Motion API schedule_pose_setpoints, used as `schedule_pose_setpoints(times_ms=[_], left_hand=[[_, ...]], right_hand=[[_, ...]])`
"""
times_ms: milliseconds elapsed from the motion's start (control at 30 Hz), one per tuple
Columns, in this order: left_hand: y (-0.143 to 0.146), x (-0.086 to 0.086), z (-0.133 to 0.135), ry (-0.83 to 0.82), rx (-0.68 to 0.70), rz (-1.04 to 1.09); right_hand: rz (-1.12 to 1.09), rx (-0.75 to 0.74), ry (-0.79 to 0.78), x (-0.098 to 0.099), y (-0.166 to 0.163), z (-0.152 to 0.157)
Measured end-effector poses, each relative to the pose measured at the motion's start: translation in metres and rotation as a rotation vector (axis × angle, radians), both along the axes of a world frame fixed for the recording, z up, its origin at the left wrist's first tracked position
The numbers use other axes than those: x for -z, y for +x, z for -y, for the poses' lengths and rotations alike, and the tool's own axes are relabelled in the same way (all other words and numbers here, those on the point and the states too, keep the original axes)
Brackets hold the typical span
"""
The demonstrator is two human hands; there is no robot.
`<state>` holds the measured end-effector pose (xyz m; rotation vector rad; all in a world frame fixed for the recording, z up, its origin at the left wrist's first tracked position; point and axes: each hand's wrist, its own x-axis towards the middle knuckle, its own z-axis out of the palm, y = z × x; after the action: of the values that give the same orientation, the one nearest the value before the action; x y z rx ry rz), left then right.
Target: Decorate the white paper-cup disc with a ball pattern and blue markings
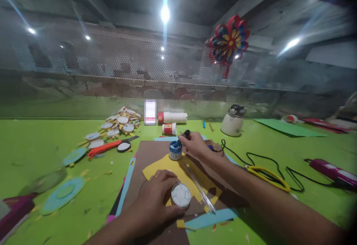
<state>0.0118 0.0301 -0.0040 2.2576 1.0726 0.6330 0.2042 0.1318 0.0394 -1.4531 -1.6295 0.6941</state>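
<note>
My left hand point(160, 191) is closed around the side of a small round white disc point(181, 195), which looks like a cut paper-cup base. Thin lines divide its face into sections, with small blue marks near the rim. In my right hand point(195, 143), the fingers pinch a dark-handled paintbrush point(187, 134) that tilts down into a blue paint jar point(175, 152). The brush tip is hidden inside the jar. The jar stands upright on a brown sheet point(150, 152), at the edge of a yellow paper piece point(158, 166). A clear stick point(199, 189) lies between my arms.
To the left are a heap of decorated discs point(122, 120), an orange utility knife point(108, 147) and blue paper rounds point(65, 194). Paper cups point(173, 117), a phone point(150, 111) and a white jug point(233, 121) stand behind. A cord point(267, 157), yellow-handled scissors point(269, 178) and a purple tool point(331, 168) lie right.
</note>
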Motion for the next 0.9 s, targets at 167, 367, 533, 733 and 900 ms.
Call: schedule_pose_setpoints(times_ms=[167,367,533,733,900], left_hand=[[0.001,-0.005,0.002,-0.033,-0.017,0.000],[0.002,-0.006,0.002,-0.034,-0.010,0.007],[0.003,-0.006,0.004,-0.038,-0.016,0.010],[0.004,-0.006,0.003,-0.028,-0.023,-0.001],[0.003,-0.003,0.001,-0.014,-0.017,0.011]], right_hand=[[0.221,0.036,-0.011,0.007,-0.006,-0.012],[0.365,0.048,-0.012,0.000,-0.008,-0.006],[0.422,0.052,0.000,-0.005,-0.010,-0.004],[0.424,0.060,0.000,-0.008,-0.009,0.000],[0.347,0.065,0.029,-0.017,-0.003,0.002]])
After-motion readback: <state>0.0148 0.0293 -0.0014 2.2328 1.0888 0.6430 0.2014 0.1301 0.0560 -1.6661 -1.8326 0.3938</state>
